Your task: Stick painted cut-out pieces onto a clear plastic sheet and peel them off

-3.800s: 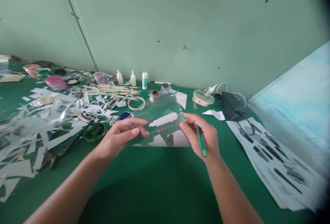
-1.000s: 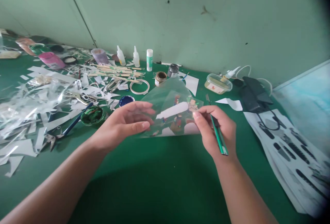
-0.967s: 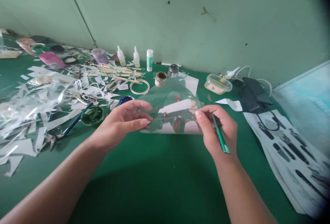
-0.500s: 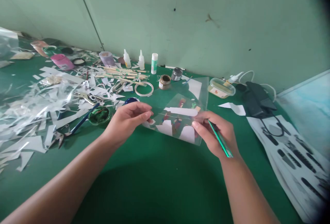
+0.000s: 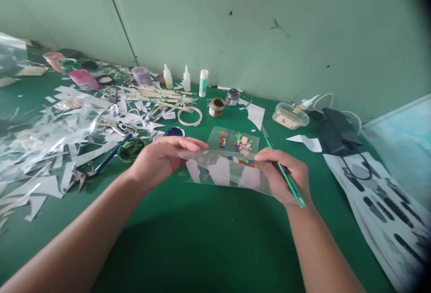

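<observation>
A clear plastic sheet with small multicoloured painted pieces and pale patches [image 5: 218,170] lies at the centre of the frame, between the hands, above the green tabletop [image 5: 202,248]. The left hand [image 5: 160,160] is at the sheet's left end, fingers curled with the thumb hidden behind the plastic, so its exact grip cannot be told. The right hand [image 5: 286,174] pinches the right end between thumb and fingers and also holds a slim green metallic-handled craft knife [image 5: 284,174], slanting down to the right. Just left of the left hand sits an open pot of dark green paint [image 5: 130,150]; a blue-rimmed paint lid [image 5: 174,132] is just beyond it.
</observation>
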